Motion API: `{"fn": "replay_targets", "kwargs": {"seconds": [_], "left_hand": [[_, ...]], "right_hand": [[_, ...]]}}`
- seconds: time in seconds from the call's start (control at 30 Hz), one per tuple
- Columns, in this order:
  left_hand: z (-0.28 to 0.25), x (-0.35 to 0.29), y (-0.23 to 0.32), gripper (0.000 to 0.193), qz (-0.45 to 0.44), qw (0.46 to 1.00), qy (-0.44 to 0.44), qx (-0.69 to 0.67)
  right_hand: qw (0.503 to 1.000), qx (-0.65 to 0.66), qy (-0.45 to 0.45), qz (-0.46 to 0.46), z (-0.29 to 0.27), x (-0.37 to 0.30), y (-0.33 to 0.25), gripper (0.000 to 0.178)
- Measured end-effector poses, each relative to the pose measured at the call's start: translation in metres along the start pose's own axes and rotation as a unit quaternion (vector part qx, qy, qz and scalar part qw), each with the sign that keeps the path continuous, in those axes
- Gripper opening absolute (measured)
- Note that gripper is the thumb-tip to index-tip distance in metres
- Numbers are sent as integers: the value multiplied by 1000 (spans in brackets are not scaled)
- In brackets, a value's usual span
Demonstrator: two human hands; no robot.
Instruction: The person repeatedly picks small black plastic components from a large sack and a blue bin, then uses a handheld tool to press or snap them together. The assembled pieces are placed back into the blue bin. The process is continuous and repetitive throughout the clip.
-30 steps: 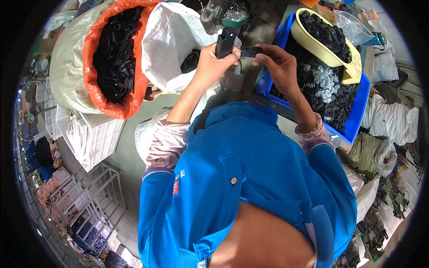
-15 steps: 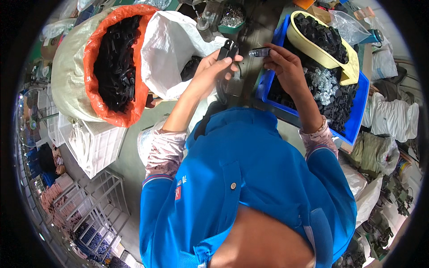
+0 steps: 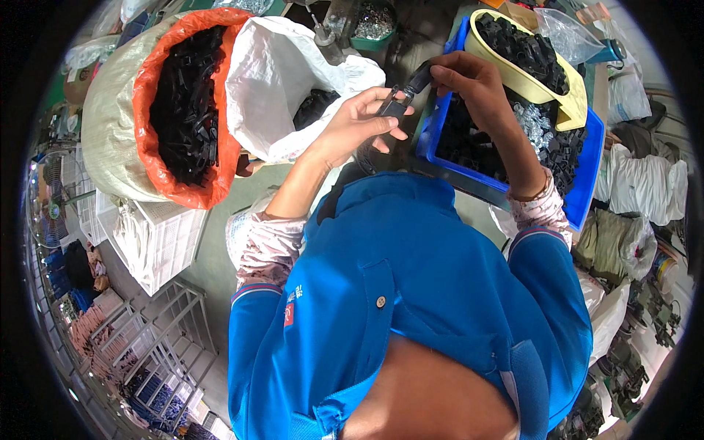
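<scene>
My left hand (image 3: 350, 130) is closed on a black plastic part with a forked end (image 3: 393, 108), its thumb lying along the near side. My right hand (image 3: 475, 82) pinches a smaller, rounded black piece (image 3: 420, 76) between thumb and fingers. The two pieces meet at the fork, and a clear bit shows at the joint; whether they are locked together I cannot tell. Just right of my hands is a blue tray (image 3: 595, 165) holding loose black parts and a heap of clear plastic pieces (image 3: 533, 126). A cream-yellow tub (image 3: 572, 116) of black parts rests over its far side.
On the left stands a woven sack with an orange liner (image 3: 144, 136), full of black parts. Beside it a white sack (image 3: 257, 92) gapes, black parts inside. Beyond my hands are a metal post (image 3: 323, 34) and a green bin of small shiny pieces (image 3: 372, 44).
My right hand has moved left and up, bringing its piece against the forked end of the part in my left hand. My left hand has tilted that part toward it.
</scene>
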State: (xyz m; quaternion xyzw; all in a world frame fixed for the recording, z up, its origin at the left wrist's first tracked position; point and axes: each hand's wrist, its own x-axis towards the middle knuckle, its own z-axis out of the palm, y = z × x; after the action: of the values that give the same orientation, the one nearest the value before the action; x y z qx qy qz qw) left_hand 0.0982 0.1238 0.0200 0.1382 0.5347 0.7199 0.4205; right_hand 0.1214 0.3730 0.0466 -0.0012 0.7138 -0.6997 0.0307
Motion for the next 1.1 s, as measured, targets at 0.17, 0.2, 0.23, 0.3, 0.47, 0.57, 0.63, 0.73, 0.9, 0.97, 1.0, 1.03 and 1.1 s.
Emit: {"fn": "replay_targets", "kwargs": {"seconds": [0.17,0.2,0.23,0.3,0.47,0.57,0.63,0.73,0.9,0.97,1.0,1.03,1.1], "left_hand": [[4,-1,-2,45,-8,1000,-12,0],[6,-1,-2,45,-11,1000,-13,0],[6,-1,-1,45,-14,1000,-13,-1],[7,-1,-3,45,-15,1000,-17,-9],[11,2,-2,43,-18,1000,-20,-13],[11,5,-5,41,-16,1000,-20,-15],[13,6,-6,40,-20,1000,-15,-17],[13,8,-10,38,-8,1000,-9,-20],[15,13,-7,35,-14,1000,-13,-16],[15,17,-7,34,-10,1000,-20,-3],[14,19,-8,34,-3,1000,-27,6],[14,20,-8,34,4,999,-33,15],[22,23,-6,35,23,999,-17,26]], "right_hand": [[999,-33,-19,3,0,2,-2,29],[999,-42,-21,2,0,1,-3,29],[999,-44,-22,4,-1,1,-2,29],[999,-47,-24,7,-2,1,-1,30],[999,-9,-36,11,-4,2,5,29],[999,-7,-49,22,-7,1,8,28],[998,-7,-49,34,-7,0,10,28],[998,-4,-44,41,-6,-3,12,27],[999,9,-36,33,-2,-9,14,25],[999,8,-32,43,-3,-12,13,24],[998,7,-30,48,-3,-13,13,23],[999,14,-23,47,-4,-15,13,24],[999,27,-7,46,-6,-18,14,25]]}}
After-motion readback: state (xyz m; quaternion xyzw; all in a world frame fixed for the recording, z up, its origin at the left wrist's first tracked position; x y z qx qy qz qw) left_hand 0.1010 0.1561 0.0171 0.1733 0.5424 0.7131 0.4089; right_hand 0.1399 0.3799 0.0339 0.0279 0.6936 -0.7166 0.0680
